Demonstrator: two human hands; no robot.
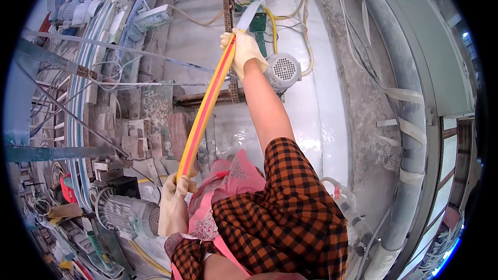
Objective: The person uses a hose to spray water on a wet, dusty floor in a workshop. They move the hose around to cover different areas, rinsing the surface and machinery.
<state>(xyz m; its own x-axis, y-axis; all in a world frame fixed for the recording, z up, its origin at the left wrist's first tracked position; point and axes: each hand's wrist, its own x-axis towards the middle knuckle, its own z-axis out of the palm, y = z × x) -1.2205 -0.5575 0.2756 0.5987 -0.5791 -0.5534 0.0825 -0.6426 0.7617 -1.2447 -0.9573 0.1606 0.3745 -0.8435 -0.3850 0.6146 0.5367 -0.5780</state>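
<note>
- Nearest the lens: orange-and-black checked sleeve point(280, 218) over pink patterned cloth point(228, 186), filling the lower middle.
- Left hand point(174, 202), in a pale glove, low and close; fingers clenched round the lower end of a long yellow bar with a red stripe point(205, 109).
- Right hand point(244, 49), also gloved, stretched far out; fingers grasping the bar's upper part, just below a pale blade-like tip point(249, 14).
- Long axis steeply diagonal: lower left by the body, upper right toward the top, tip pointing away from the person.
- Held in the air, above a white, wet-looking slab point(306, 119) and touching none of it.
- Grey electric motor point(282, 72) just right of the right wrist; second motor point(127, 212) just left of the left hand.
- Left side crowded with rails, cables and stone offcuts point(140, 140); open room only over the slab, closed at the right by a thick grey pipe point(410, 103).
</note>
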